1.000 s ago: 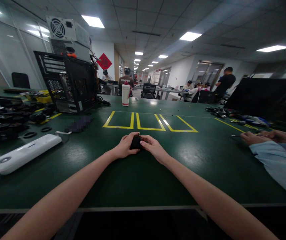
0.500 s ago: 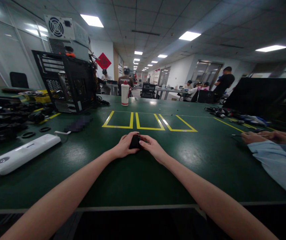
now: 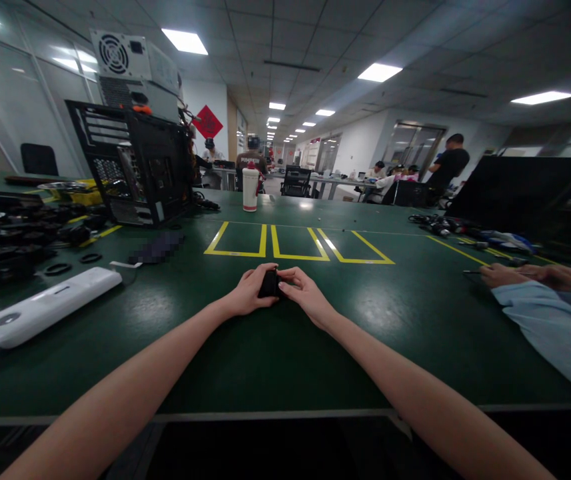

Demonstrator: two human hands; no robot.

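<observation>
Left hand [image 3: 246, 293] grips the small black part [image 3: 267, 285] between thumb and fingers; my right hand [image 3: 307, 297] pinches its right side. I record no clear shift from a moment ago: it remains over the green table [image 3: 275, 367], nearer than the yellow tape outlines [image 3: 235, 253].

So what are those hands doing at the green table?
The left hand holds a small black part, and the right hand has its fingertips at the part's other side. It's too dark to tell what the part is. Both hands are on the near side of the yellow tape on the table. A cup stands beyond the tape. Over on the right, another person's hands hold something thin.
</observation>
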